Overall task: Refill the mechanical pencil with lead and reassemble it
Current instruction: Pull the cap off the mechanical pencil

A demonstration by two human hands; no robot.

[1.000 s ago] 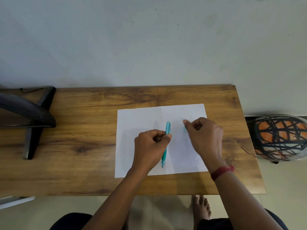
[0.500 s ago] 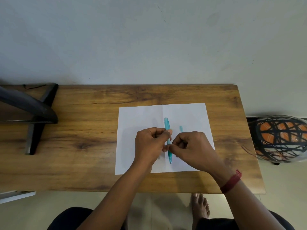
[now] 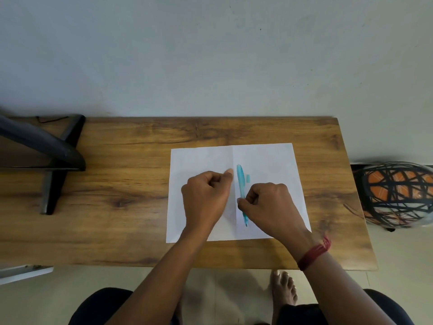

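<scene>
Pencil pinched in the right hand, its small cap lying loose beside it

The right hand [image 3: 269, 205] grips the teal pencil [image 3: 240, 184] near its middle over the sheet of paper [image 3: 199, 158], tip toward the person. The left hand [image 3: 206, 198] is curled shut, thumb and forefinger pressed together; whether they hold a lead I cannot tell. A lead that thin could snap or drop unseen, and the cap [image 3: 248, 178] could be knocked off the table [image 3: 140, 141].
</scene>
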